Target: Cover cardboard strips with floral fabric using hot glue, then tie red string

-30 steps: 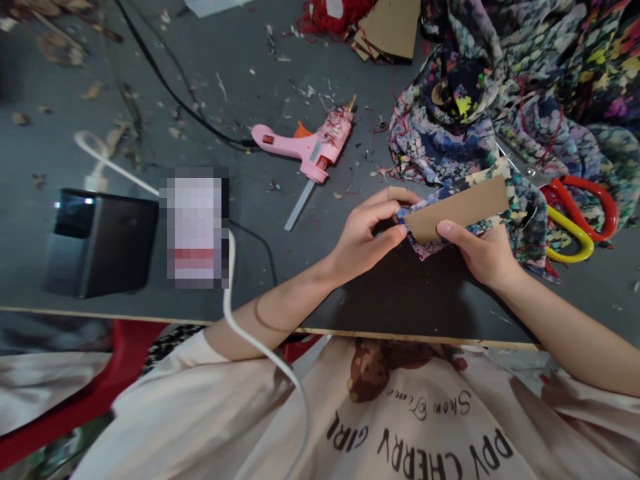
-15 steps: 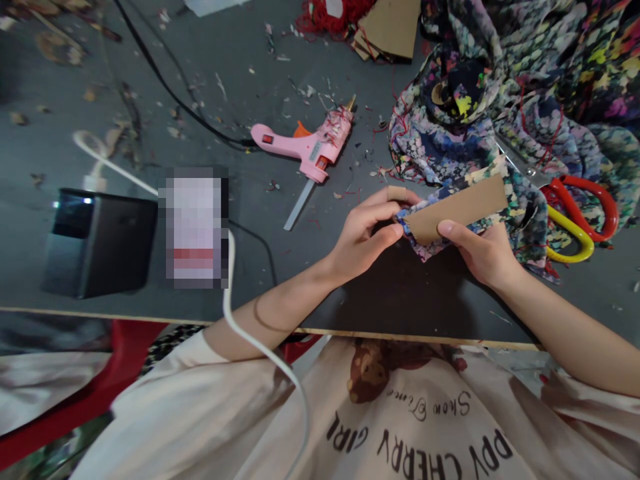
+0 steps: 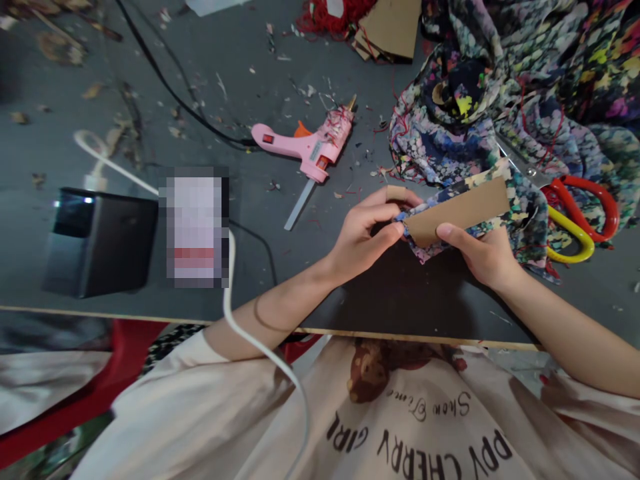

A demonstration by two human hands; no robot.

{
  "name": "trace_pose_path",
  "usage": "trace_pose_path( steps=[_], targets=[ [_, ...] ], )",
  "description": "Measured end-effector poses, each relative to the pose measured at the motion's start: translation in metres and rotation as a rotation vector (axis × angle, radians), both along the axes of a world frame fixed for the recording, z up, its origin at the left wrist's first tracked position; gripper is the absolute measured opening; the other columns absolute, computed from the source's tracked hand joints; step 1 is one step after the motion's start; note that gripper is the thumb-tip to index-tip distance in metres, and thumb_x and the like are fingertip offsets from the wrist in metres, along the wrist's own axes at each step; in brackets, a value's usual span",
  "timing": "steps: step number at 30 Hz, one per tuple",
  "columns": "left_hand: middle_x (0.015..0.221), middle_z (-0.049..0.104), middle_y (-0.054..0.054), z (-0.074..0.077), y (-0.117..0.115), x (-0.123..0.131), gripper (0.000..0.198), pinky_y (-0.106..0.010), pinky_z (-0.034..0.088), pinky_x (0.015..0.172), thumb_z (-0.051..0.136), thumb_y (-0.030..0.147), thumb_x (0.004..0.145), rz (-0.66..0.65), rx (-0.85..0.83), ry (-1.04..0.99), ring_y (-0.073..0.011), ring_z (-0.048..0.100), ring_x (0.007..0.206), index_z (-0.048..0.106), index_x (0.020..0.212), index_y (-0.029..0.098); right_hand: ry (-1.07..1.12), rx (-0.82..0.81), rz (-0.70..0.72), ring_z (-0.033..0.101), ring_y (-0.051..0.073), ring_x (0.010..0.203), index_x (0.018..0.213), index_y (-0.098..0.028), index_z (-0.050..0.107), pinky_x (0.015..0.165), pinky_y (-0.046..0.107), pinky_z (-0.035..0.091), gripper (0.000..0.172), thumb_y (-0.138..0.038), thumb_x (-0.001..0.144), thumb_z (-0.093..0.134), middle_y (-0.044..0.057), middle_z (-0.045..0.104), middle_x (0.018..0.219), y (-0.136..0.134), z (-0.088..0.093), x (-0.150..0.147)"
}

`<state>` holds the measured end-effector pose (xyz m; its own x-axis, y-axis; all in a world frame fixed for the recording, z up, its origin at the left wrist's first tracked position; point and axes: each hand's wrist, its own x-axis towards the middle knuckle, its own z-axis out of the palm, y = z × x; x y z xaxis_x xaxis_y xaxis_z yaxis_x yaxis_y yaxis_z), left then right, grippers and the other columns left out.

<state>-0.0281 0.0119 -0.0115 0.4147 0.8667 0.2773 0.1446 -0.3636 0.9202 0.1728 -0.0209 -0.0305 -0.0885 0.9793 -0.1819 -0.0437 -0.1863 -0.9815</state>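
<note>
A brown cardboard strip (image 3: 465, 208) lies against a piece of floral fabric (image 3: 425, 253) whose edges show around it. My left hand (image 3: 373, 227) pinches the fabric at the strip's left end between thumb and fingers; a tan band wraps one finger. With the thumb pressed on the cardboard's face, my right hand (image 3: 483, 250) grips strip and cloth together, its other fingers hidden behind them. Just right of that hand, scissors (image 3: 583, 207) with red and yellow handles rest partly on a heap of floral fabric (image 3: 450, 150).
A pink glue gun (image 3: 310, 147) with a glue stick lies left of my hands. Farther left are a blurred-out phone-like object (image 3: 195, 223), a dark box-shaped device (image 3: 110, 243) and a white cable (image 3: 233, 287). Cardboard pieces (image 3: 393, 30) and red thread (image 3: 333, 20) sit at the back.
Both hands hold nearly the same pose. The cardboard strip and fabric have shifted very slightly; nothing was taken up or let go.
</note>
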Motion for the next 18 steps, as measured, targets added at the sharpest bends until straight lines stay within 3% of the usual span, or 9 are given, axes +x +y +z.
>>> trace_pose_path(
  steps=[4,12,18],
  targets=[
    [0.103,0.07,-0.009,0.0,0.0,0.0,0.036,-0.036,0.053,0.085,0.052,0.038,0.091,0.003,-0.022,0.008,-0.0203,0.064,0.095,0.052,0.061,0.018,0.006,-0.009,0.02,0.068,0.019,0.077,0.088,-0.025,0.073,0.08,0.036,0.06,0.032,-0.054,0.076,0.075,-0.001,0.073,0.083,0.0,0.003,-0.001],
    [0.105,0.069,-0.008,-0.005,-0.001,-0.001,0.035,-0.037,0.052,0.088,0.049,0.037,0.09,-0.005,-0.075,-0.047,-0.0222,0.063,0.099,0.053,0.061,0.018,0.041,-0.063,0.018,0.071,0.021,0.088,0.091,-0.023,0.074,0.091,0.039,0.058,0.037,-0.055,0.073,0.078,0.001,0.075,0.093,0.001,0.0,0.001],
    [0.111,0.068,-0.008,-0.012,-0.001,-0.002,0.039,-0.04,0.05,0.096,0.043,0.049,0.088,-0.01,-0.171,-0.086,-0.0265,0.062,0.105,0.061,0.071,0.019,0.169,-0.131,-0.043,0.072,0.025,0.096,0.094,-0.022,0.071,0.092,0.042,0.059,0.044,-0.052,0.064,0.084,0.002,0.077,0.099,0.008,0.015,-0.005]
  ],
)
